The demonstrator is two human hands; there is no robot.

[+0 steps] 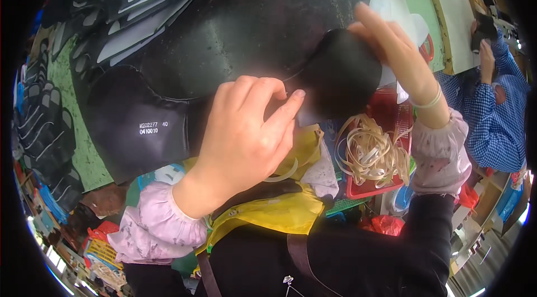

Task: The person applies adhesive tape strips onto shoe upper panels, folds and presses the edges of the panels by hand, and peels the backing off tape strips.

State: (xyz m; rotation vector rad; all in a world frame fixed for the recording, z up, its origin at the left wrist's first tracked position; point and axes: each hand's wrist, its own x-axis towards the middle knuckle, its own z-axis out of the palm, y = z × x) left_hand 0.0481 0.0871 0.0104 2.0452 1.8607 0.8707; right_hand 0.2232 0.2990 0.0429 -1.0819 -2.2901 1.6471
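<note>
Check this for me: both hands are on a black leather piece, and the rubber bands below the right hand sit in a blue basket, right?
Not quite. The head view shows the rubber bands in a red basket, not a blue one. The rest holds: the left hand and right hand are both on the black leather piece.

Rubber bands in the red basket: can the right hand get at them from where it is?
Probably yes. The rubber bands lie uncovered in the red basket, just below the right hand, but that hand grips the black leather piece and must let go first.

My left hand [246, 135] hides the black piece's [168, 112] middle; my right hand's [391, 45] fingertips are, I think, behind its far edge.
</note>
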